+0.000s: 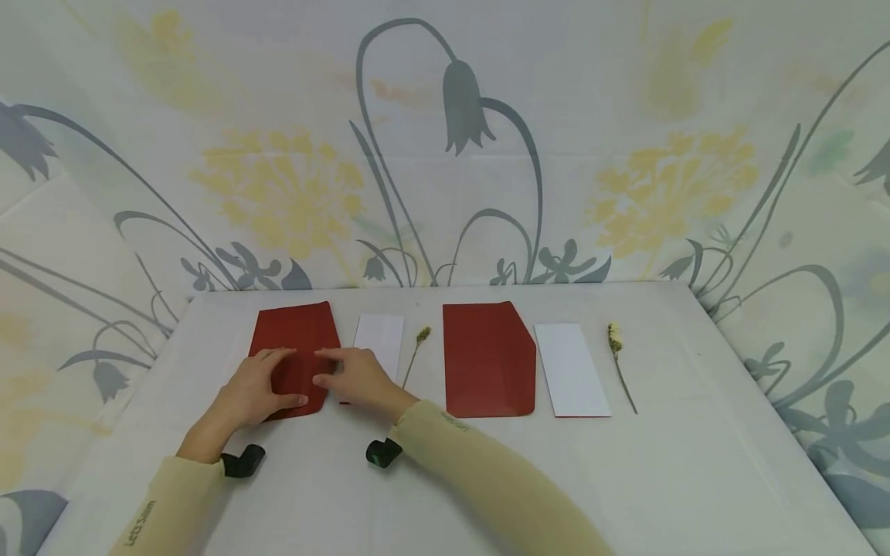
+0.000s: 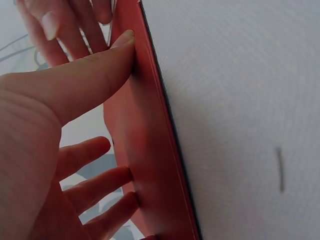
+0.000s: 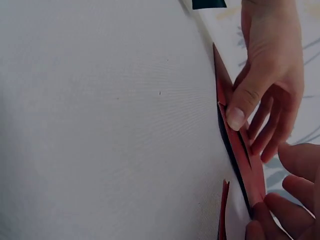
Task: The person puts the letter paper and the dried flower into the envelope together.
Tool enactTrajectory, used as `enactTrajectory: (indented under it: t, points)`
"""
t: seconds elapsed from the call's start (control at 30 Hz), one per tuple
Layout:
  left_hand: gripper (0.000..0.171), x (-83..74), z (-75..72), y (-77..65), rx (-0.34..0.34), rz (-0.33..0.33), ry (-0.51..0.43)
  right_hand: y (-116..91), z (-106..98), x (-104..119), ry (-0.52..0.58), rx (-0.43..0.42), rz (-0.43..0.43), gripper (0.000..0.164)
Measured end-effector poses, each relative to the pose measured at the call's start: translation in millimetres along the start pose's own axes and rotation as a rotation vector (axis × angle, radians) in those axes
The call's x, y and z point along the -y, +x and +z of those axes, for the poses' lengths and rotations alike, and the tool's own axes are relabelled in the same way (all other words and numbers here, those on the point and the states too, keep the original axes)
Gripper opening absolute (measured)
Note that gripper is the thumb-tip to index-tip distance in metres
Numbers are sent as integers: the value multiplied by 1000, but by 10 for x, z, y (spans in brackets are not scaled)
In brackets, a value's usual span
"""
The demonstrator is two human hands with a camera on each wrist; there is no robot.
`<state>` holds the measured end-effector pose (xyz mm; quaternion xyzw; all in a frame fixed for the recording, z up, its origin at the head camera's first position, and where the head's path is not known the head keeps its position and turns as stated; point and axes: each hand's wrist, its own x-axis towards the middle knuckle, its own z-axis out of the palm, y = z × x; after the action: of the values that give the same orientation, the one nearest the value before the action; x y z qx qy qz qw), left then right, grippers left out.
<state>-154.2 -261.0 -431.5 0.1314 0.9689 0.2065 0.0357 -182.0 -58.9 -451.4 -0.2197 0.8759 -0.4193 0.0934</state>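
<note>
A red envelope lies on the white table at the left, slightly turned. My left hand rests over its left and lower part. In the left wrist view, that thumb presses near the envelope's front edge while the other fingertips touch its surface. From the right, my right hand reaches to the envelope's right side, index finger and thumb stretched over it. In the right wrist view, the right fingers meet the envelope's near end. A white card lies behind the right hand, partly hidden.
A dried flower sprig lies beside the covered card. Further right are a second red envelope, a white card with a red lower edge, and another dried flower. Flower-patterned cloth rises behind the table.
</note>
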Motion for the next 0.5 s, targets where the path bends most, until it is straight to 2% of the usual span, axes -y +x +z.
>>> enactTrajectory:
  t: [0.33,0.5]
  points:
    - [75,71,14,-22,-18,23,-37,0,129,125,-512,51,-47,37]
    - [74,76,16,-27,-14,-2,-51,-26,118,155,-667,78,-97,31]
